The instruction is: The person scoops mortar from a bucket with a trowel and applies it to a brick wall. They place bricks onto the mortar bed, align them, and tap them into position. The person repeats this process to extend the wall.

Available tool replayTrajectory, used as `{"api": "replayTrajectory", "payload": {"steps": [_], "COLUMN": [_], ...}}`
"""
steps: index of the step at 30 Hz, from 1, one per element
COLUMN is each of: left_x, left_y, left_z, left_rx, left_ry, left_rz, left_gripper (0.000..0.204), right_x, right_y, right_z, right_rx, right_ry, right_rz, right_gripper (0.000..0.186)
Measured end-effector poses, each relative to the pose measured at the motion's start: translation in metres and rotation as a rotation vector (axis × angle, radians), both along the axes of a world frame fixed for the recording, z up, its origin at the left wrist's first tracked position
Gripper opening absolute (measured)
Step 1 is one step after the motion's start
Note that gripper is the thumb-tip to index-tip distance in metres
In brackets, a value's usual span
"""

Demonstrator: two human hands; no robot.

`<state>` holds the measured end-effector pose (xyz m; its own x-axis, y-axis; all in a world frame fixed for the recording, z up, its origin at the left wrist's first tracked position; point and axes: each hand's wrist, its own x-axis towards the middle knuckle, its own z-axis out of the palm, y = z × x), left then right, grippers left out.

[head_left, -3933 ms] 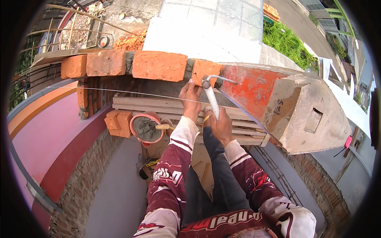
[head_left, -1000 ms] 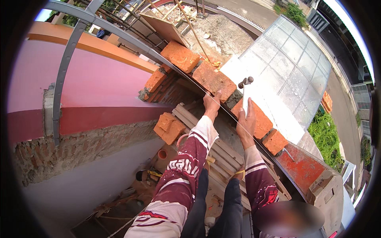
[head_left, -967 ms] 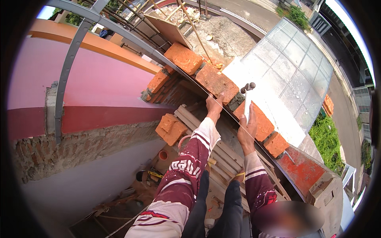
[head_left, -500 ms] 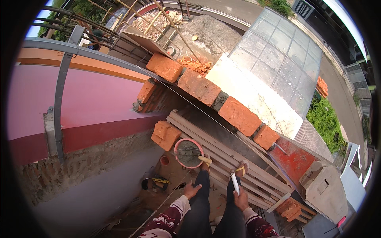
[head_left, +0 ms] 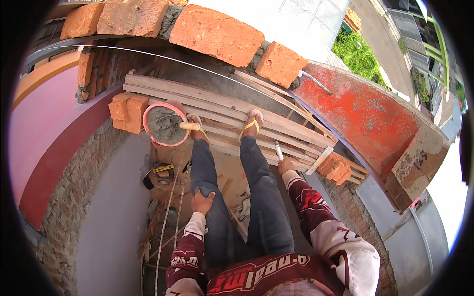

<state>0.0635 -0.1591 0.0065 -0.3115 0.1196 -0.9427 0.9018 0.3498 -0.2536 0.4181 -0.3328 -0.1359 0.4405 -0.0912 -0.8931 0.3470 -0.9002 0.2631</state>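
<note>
My left hand (head_left: 202, 201) rests on my left leg near the knee, its thumb apart and nothing held. My right hand (head_left: 285, 166) is closed around a short white-handled tool (head_left: 279, 152) with a greyish end, probably a hammer, held over the wooden slats. Left of my feet stands a pink-rimmed bucket (head_left: 145, 120) of grey mortar (head_left: 168, 128). A trowel's pale wooden handle (head_left: 190, 126) sticks out over the bucket's right rim. Stacked bricks (head_left: 127, 112) sit just left of the bucket. My sandalled feet are on the slatted wooden platform (head_left: 197, 93).
A row of mortared bricks (head_left: 217, 35) runs along the far side, with a white string line (head_left: 187, 63) before it. More bricks (head_left: 335, 168) lie at the platform's right end. Below the slats is a drop to a floor with a yellow level (head_left: 163, 168) and rope.
My view has tilted down and turned rightward. My left hand has come back onto my leg. My right hand still holds the white-handled tool, now farther right of my leg.
</note>
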Motion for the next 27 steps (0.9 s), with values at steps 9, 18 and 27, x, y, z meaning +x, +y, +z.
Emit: {"api": "replayTrajectory", "payload": {"steps": [9, 18, 27], "left_x": [0.017, 0.028, 0.03], "left_y": [-0.007, 0.043, 0.057], "left_z": [-0.024, -0.017, -0.011], "left_rx": [0.092, 0.188, 0.176], "left_ry": [0.045, 0.046, 0.096], "left_rz": [-0.214, -0.202, -0.255], "left_gripper": [0.072, 0.055, 0.044], "right_x": [0.016, 0.043, 0.205], "right_y": [-0.002, 0.049, 0.068], "right_z": [0.169, 0.426, 0.532], "right_rx": [0.334, 0.771, 0.927], "right_ry": [0.134, 0.031, -0.833], "right_rz": [0.155, 0.312, 0.498], "right_gripper": [0.046, 0.037, 0.03]}}
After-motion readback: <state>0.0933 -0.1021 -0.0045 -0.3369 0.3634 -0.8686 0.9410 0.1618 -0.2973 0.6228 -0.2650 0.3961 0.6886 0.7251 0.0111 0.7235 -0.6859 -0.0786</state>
